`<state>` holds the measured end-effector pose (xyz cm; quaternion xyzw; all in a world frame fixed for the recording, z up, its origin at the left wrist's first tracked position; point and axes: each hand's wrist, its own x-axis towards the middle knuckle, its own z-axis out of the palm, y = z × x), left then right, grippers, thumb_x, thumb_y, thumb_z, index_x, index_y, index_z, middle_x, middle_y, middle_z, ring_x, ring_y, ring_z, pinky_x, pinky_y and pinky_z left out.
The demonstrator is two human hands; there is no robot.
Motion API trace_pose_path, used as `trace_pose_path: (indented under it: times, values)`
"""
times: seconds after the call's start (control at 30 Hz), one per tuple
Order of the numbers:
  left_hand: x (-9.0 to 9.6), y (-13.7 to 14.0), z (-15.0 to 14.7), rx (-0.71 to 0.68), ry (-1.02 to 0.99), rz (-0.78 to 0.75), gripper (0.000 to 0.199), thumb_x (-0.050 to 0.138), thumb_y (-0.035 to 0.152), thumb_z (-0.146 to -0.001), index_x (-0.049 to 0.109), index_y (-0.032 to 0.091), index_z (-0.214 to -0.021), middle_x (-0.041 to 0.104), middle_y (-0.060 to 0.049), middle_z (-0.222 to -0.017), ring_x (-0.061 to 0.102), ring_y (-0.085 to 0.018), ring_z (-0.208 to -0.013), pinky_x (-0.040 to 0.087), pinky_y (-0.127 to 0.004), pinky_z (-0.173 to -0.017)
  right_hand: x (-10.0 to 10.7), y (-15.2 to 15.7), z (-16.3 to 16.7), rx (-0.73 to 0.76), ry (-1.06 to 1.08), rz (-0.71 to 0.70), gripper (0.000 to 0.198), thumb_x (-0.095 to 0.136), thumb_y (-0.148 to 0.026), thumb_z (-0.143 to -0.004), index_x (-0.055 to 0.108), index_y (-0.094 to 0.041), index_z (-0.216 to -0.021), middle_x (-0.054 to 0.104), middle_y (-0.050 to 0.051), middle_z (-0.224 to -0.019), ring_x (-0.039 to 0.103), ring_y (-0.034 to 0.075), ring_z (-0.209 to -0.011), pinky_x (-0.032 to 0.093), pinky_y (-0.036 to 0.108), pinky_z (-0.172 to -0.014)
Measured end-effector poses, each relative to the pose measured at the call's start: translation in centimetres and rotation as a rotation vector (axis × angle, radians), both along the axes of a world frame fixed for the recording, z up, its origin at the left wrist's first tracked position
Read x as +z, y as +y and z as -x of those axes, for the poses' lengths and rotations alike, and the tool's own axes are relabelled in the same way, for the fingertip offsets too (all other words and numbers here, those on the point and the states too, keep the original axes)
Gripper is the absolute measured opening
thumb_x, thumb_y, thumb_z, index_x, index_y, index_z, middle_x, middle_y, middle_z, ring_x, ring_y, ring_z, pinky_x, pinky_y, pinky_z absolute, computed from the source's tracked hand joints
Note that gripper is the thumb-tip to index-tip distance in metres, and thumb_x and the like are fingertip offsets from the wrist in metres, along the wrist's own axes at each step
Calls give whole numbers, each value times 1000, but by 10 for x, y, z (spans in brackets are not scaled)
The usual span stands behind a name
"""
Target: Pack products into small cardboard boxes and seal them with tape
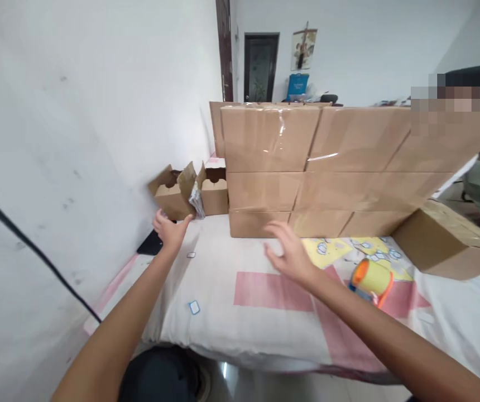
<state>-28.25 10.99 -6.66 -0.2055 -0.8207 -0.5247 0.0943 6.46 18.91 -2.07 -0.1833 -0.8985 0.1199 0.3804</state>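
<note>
My left hand (170, 230) reaches out with fingers and thumb apart, nothing in it. Just beyond it is a small open cardboard box (171, 201) against the wall; whether they touch I cannot tell. A second open cardboard box (215, 198) stands to its right, with a grey crumpled piece (197, 201) between the two. My right hand (290, 254) hovers over the bedspread, fingers curved and apart, also holding nothing. Behind it rises a wall of stacked cardboard boxes (265, 192) bound with clear tape.
A yellow-and-orange roll-shaped object (372, 279) lies on the patterned bedspread (273, 335). A tilted cardboard box (445, 245) sits at the right. A dark flat object (151, 243) is by the left wall, where a black cable (34, 257) runs down. Another person (466, 92) is behind the boxes.
</note>
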Motion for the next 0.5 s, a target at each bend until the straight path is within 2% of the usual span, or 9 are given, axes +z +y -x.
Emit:
trace_pose_path:
  times: [0.03,0.1,0.17,0.27,0.37,0.5]
  values:
    - [0,9,16,37,-30,17,101,87,39,-64,32,11,-144,39,-29,-148,36,-44,-142,34,-63,-112,-5,-10,40,69,-90,65,38,49,-28,-94,54,-25,-132,57,11,-134,59,25,-122,50,40,-102]
    - [-2,25,39,83,-78,39,111,87,44,-66,22,12,-150,35,-32,-150,35,-46,-143,35,-65,-109,-15,-19,116,96,-294,129,48,50,-29,-93,48,-28,-141,50,11,-145,63,26,-114,53,39,-93]
    - [-6,38,54,100,-99,45,115,85,49,-68,15,13,-152,35,-33,-150,38,-45,-142,37,-63,-109,-22,-15,185,18,-389,204,62,53,-28,-92,36,-30,-151,43,11,-153,65,27,-113,54,40,-93]
    - [-14,57,69,107,-96,40,123,86,51,-65,10,16,-155,30,-32,-154,41,-43,-140,39,-58,-109,-28,2,268,-195,-417,340,72,58,-28,-90,26,-22,-154,50,16,-147,66,28,-114,53,39,-93]
    - [-23,73,79,113,-83,37,126,87,45,-64,7,15,-157,35,-28,-150,44,-41,-138,37,-54,-112,-34,19,322,-339,-429,358,58,57,-26,-92,36,-12,-144,62,22,-131,67,33,-111,52,44,-93]
    - [-31,79,87,103,-64,44,126,85,44,-65,6,15,-158,41,-23,-142,45,-39,-135,33,-50,-116,-37,34,355,-465,-434,357,38,57,-29,-94,50,-10,-125,69,23,-116,67,35,-112,50,47,-95]
